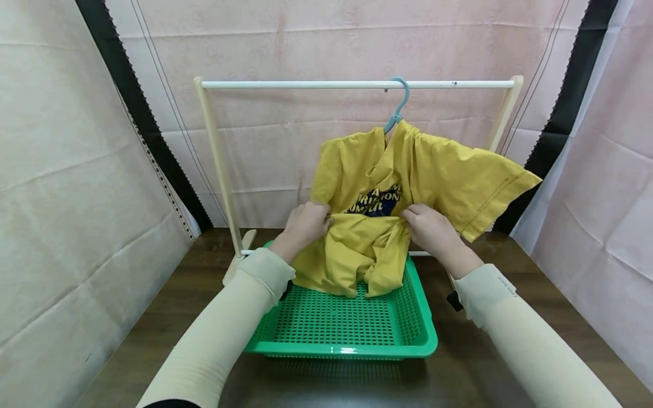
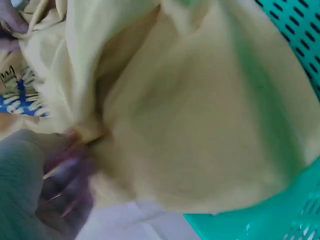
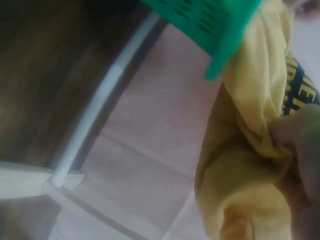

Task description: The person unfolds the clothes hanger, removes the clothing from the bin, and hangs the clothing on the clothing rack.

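A yellow T-shirt with a dark blue printed patch hangs on a light blue hanger, whose hook is over the rack's white bar. My left hand pinches the shirt's cloth at its left side, below the sleeve. On the other side my right hand grips the cloth just beside the print. Between the hands the fabric is bunched in a fold, and the lower part droops over the green basket. In the left wrist view, thumb and fingers of the left hand close on the cloth.
The white rack stands at the back of the dark wooden table, its posts on both sides. The perforated basket sits in front of it. Pale cloth walls with black edging enclose the table.
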Demonstrator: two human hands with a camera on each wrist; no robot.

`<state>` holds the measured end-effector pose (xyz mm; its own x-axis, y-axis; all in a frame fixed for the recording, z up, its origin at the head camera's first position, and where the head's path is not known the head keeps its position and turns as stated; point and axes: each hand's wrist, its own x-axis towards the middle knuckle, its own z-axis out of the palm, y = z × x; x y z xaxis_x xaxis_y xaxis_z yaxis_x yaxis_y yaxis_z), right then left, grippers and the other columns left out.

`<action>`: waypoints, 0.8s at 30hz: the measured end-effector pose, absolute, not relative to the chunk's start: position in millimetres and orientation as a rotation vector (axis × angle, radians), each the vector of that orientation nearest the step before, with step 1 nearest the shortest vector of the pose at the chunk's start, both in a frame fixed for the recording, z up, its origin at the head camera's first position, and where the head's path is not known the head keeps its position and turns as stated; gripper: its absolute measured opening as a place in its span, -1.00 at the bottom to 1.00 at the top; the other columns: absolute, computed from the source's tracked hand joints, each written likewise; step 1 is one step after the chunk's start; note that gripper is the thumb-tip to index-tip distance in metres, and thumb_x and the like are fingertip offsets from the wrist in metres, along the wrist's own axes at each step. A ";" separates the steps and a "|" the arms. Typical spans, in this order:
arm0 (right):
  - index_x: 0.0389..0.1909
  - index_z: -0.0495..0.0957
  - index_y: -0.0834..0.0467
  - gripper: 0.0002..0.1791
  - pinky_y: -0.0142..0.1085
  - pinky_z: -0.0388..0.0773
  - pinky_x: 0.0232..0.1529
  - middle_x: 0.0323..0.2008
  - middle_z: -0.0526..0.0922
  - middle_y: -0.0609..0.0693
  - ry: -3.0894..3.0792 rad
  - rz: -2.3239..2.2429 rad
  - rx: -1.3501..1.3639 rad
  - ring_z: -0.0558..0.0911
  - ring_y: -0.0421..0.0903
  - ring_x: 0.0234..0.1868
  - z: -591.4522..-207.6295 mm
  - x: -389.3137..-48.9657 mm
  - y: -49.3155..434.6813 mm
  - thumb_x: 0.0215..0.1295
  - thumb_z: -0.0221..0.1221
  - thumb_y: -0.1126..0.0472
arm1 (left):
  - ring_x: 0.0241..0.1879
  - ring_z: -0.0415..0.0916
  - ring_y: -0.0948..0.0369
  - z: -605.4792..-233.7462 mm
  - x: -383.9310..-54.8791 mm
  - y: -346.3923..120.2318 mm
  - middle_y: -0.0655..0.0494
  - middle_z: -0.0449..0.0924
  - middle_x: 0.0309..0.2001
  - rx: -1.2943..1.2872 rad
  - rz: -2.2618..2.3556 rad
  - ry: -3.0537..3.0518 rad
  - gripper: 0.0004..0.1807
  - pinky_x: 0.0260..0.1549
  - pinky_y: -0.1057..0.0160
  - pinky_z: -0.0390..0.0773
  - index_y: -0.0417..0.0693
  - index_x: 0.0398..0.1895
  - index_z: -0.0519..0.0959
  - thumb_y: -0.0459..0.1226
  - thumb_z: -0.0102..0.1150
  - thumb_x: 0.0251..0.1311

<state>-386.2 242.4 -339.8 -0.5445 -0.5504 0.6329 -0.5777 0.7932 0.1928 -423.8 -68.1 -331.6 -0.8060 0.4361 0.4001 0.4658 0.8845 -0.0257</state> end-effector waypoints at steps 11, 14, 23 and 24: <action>-0.29 0.64 0.23 -0.93 -0.08 0.59 -0.25 -0.35 0.60 0.07 -2.451 0.078 0.853 0.60 0.07 -0.29 -356.6 -384.8 238.9 0.34 0.28 0.29 | -0.45 0.54 0.14 -338.6 -417.7 -62.1 0.11 0.56 -0.41 -0.759 -0.046 -2.948 -0.60 -0.42 0.09 0.54 0.07 -0.32 0.54 0.11 -0.09 0.51; -0.27 0.64 0.19 -0.80 -0.09 0.59 -0.33 -0.38 0.62 0.04 -2.518 0.102 0.818 0.62 0.01 -0.35 -358.3 -382.6 238.9 0.42 0.24 0.11 | -0.22 0.63 0.08 -341.4 -416.4 -64.2 0.06 0.67 -0.16 -0.812 -0.038 -2.989 -0.44 -0.22 0.00 0.60 0.03 -0.03 0.63 0.24 -0.16 0.48; 0.02 0.62 0.22 -0.31 -0.06 0.62 -0.30 -0.26 0.69 0.06 -2.717 0.109 0.768 0.67 -0.06 -0.37 -364.2 -377.9 236.0 0.33 0.15 -0.36 | 0.19 0.51 0.00 -349.1 -414.7 -75.0 -0.01 0.52 0.27 -0.897 -0.038 -3.141 -0.06 0.11 -0.10 0.49 0.02 0.46 0.37 0.46 -0.09 0.24; 0.05 0.61 0.23 -0.28 -0.05 0.62 -0.27 -0.23 0.70 0.07 -2.731 0.113 0.767 0.68 -0.04 -0.34 -364.8 -377.9 235.8 0.32 0.16 -0.37 | 0.20 0.50 0.00 -349.5 -414.8 -75.9 -0.01 0.51 0.28 -0.895 -0.044 -3.142 -0.06 0.11 -0.10 0.49 0.02 0.46 0.36 0.46 -0.06 0.23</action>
<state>-377.9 235.8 -364.8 -0.8118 -0.4959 0.3083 -0.5197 0.8543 0.0055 -414.8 -75.9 -349.5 -0.8426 0.5264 -0.1135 0.5230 0.8502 0.0602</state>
